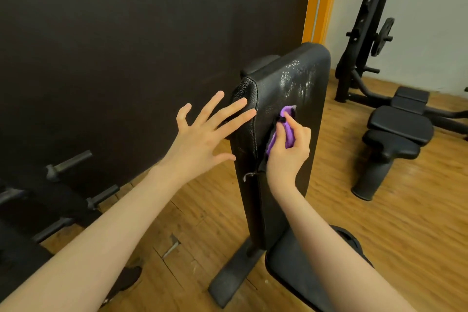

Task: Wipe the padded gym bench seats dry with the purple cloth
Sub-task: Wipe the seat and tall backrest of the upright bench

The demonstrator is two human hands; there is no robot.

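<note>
Purple cloth (287, 132) gripped in right hand (288, 154) against wet upright bench pad (298, 88); left hand (202, 139) fingers spread; wood floor (379, 210).

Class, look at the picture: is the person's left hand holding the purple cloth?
No, the right hand grips the purple cloth against the upright bench pad, while the left hand is spread open.

No text, label, brand, number or sign can be read anywhere in the scene; nothing legible is shown on the padded bench, the dark wall or the far equipment.
</note>
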